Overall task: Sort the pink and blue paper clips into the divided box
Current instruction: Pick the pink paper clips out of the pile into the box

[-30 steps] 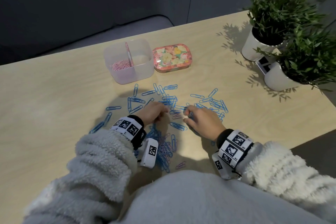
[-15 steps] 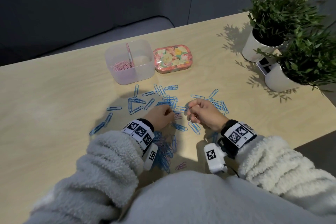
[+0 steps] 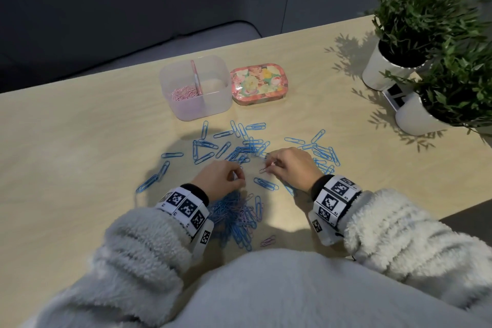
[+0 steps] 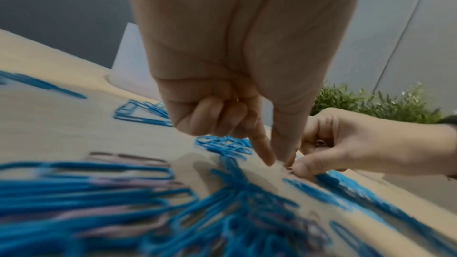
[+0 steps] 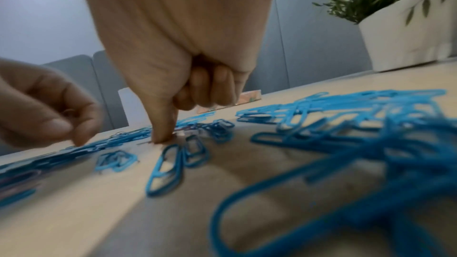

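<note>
Pinching a pink clip [image 3: 263,169], right hand [image 3: 290,168]; wrist views blur it.

left hand [image 3: 222,180] curled, right hand [image 3: 291,168] pinching

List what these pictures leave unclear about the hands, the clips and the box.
- Head view: the left hand has its fingers curled under, hiding whether it holds any clips.
- Head view: whether the divided box has anything in its right compartment; frosted walls blur it.
- Left wrist view: the mixed clip heap is motion-blurred; pink ones cannot be counted.
- Right wrist view: the right hand fingertip covers what it presses.
</note>
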Demonstrator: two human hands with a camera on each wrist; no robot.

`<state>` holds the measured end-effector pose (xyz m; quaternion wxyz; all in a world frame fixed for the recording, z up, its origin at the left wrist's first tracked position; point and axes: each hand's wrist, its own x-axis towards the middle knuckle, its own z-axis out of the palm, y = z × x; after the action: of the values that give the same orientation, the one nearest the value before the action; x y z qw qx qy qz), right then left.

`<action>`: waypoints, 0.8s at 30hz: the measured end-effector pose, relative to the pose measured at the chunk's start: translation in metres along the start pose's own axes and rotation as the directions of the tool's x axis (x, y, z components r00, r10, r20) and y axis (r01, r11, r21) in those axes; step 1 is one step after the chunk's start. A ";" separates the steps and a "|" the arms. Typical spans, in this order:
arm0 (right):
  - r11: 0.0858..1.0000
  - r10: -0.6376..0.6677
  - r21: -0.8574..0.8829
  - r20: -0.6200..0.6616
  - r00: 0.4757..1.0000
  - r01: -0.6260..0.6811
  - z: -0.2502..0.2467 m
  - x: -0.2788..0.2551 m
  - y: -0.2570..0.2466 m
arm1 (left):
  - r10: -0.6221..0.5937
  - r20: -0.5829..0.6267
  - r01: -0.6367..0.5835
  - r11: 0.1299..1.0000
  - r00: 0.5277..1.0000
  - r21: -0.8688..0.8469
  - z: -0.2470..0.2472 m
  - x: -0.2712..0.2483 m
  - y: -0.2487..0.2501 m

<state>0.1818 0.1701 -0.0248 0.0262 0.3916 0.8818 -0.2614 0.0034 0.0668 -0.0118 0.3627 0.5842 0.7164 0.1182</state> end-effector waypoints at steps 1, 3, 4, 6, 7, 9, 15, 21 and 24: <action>0.999 0.029 0.032 -0.001 1.000 -0.029 0.000 0.000 0.003 | 0.005 0.013 -0.005 1.000 1.000 0.030 0.001 -0.003 -0.001; 0.999 0.028 0.046 -0.005 1.000 -0.028 0.001 -0.001 0.005 | 0.018 0.028 -0.021 0.995 0.999 0.099 0.005 -0.006 0.001; 1.000 -0.003 0.013 -0.011 1.000 0.003 0.002 -0.002 0.005 | 0.031 0.037 -0.036 0.991 0.999 0.131 0.009 -0.007 0.004; 0.992 -0.083 -0.094 -0.024 0.996 0.080 0.006 -0.002 0.005 | 0.061 0.037 -0.067 0.978 0.997 0.198 0.018 -0.009 0.010; 0.985 -0.115 -0.135 -0.025 0.993 0.110 0.007 -0.002 0.005 | 0.073 0.020 -0.076 0.969 0.997 0.234 0.021 -0.009 0.012; 0.982 -0.136 -0.136 -0.036 0.990 0.130 0.010 -0.002 0.005 | 0.073 -0.036 -0.060 0.960 0.997 0.274 0.025 -0.008 0.015; 0.924 -0.003 0.378 -0.148 0.989 0.059 0.006 -0.010 0.008 | 0.063 -0.081 -0.034 0.947 0.995 0.318 0.029 -0.007 0.014; 0.650 0.138 0.753 0.014 0.990 -0.101 -0.006 -0.019 0.005 | 0.067 -0.024 -0.066 0.997 0.997 0.039 0.026 -0.006 0.010; 0.415 0.231 0.891 0.091 0.969 -0.183 -0.006 -0.019 0.009 | 0.009 -0.058 -0.018 0.989 0.998 -0.144 0.016 -0.002 0.009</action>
<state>0.2028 0.1653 -0.0187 -0.1721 0.4578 0.5562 -0.6719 0.0211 0.0631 -0.0170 0.3824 0.5576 0.7121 0.1890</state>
